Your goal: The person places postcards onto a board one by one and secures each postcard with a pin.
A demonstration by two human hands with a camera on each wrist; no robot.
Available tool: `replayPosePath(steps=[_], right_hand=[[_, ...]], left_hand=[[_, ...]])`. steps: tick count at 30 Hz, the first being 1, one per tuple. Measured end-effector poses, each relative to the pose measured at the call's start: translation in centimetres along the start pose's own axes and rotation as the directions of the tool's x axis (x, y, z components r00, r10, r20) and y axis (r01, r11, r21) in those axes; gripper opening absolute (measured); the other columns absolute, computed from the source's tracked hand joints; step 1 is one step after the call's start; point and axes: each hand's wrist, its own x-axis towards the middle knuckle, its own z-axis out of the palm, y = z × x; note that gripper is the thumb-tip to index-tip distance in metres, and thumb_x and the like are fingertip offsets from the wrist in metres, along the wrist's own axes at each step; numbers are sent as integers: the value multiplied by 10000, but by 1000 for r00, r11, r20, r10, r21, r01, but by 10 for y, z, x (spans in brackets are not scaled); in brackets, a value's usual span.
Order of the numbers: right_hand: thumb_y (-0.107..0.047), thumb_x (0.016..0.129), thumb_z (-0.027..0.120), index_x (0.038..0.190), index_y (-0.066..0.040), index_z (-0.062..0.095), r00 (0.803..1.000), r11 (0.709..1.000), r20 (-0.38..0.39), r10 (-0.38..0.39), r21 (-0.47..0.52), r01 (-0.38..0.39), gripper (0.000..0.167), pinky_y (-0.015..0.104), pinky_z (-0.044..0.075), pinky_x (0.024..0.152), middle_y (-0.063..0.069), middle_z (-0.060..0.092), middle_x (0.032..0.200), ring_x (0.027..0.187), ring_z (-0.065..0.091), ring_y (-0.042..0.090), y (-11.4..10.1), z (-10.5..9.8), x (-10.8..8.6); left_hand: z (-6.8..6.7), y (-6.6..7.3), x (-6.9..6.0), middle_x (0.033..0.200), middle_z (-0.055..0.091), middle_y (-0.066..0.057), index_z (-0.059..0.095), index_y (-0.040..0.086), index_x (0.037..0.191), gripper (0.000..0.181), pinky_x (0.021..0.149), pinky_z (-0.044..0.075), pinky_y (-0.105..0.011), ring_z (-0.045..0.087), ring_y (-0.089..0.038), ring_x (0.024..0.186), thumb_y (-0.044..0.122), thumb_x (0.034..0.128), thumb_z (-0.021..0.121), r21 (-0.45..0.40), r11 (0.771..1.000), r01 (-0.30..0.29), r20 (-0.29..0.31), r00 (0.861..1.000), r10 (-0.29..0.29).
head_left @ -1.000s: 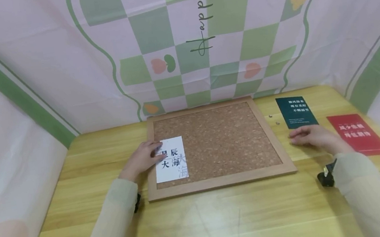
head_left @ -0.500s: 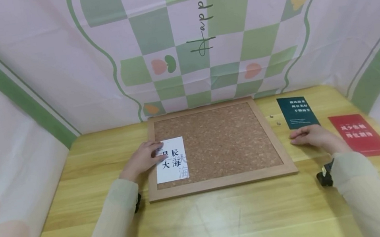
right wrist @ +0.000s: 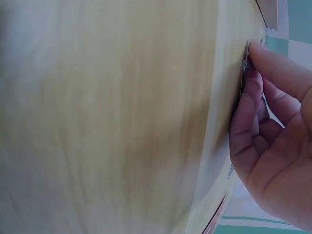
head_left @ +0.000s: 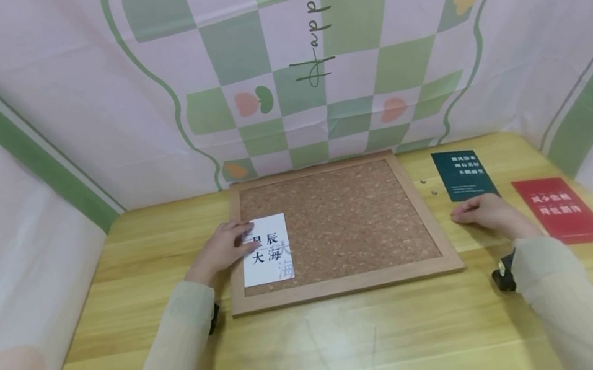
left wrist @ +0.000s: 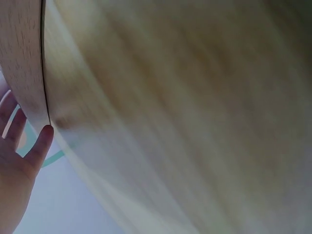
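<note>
- Here's the white card [head_left: 270,263], left of centre in the frame, lying on the left side of the cork board [head_left: 354,221]: one card in place on the cork, and I can't make out anything fixing it there.
- The left hand [head_left: 217,250] is on it, fingers stretched out and loose, tips resting over the card's upper left part, gripping nothing. A steadying touch, I'd judge.
- Now the board itself: centre of the frame, with bare cork from the card's right edge across to the right side of the frame. Plenty of room there, so this looks like early work.
- Over to the right hand [head_left: 488,214], right of centre, low over the counter [head_left: 352,352]. Thumb and fingers are drawn together at the tips; whether something small sits between them, I can't tell.
- Just above it, two metal bits [head_left: 434,192] lie loose on the counter, near the board's right edge and apart from any card. Unused, by the look of them.
- The green card [head_left: 464,174] is off the board too, right of the bits, its lower edge close behind the hand.
- And farthest right, the red card [head_left: 563,211], flat on the counter. So that's one card on, two off: roughly a third along, I'd say.
</note>
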Motion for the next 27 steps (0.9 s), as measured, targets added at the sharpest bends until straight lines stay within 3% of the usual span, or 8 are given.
replayPosePath(steps=[11, 18, 20, 23, 27], right_hand=[[-370, 923, 609, 1160, 40, 642, 1000, 1000, 15, -4, 29, 4, 474, 576, 372, 1005, 274, 595, 1249, 1190, 487, 422, 5, -3, -1], [-498, 905, 587, 1220, 13, 604, 998, 999, 38, 46, 21, -47, 601, 617, 334, 1002, 317, 477, 1356, 1221, 433, 459, 6, -8, -3], [-498, 910, 578, 1238, 14, 589, 998, 998, 43, 55, 26, -56, 608, 554, 399, 950, 314, 476, 1356, 1168, 474, 423, 4, -9, -4], [-453, 930, 571, 1251, 29, 576, 998, 997, 43, 53, 47, -55, 580, 359, 485, 829, 250, 602, 1212, 1001, 562, 249, 1, -10, -6], [-363, 947, 579, 1245, 66, 561, 998, 991, 47, 33, 127, -39, 522, 187, 508, 714, -78, 689, 948, 820, 573, 9, 1, -10, -5]], left_hand=[[0, 1, 0, 1496, 386, -183, 455, 71, 1413, 598, 1143, 275, -581, 332, -388, 1384, 385, 926, 604, -4, 1000, 7, 4, 1000, -7], [0, 1, 0, 1504, 374, -185, 449, 76, 1417, 600, 1135, 273, -598, 326, -393, 1386, 386, 927, 602, -14, 1000, 8, 4, 1000, -8], [0, 1, 0, 1502, 377, -186, 451, 75, 1416, 599, 1136, 274, -596, 328, -394, 1385, 386, 927, 602, -10, 1000, 6, 4, 1000, -6], [0, 1, 0, 1496, 384, -191, 455, 69, 1412, 597, 1135, 278, -593, 335, -398, 1379, 382, 927, 603, -4, 1000, -1, 2, 1000, 1], [0, 0, -1, 1492, 390, -190, 459, 69, 1410, 596, 1135, 282, -590, 340, -397, 1376, 385, 926, 604, -2, 1000, -6, 0, 1000, 6]])
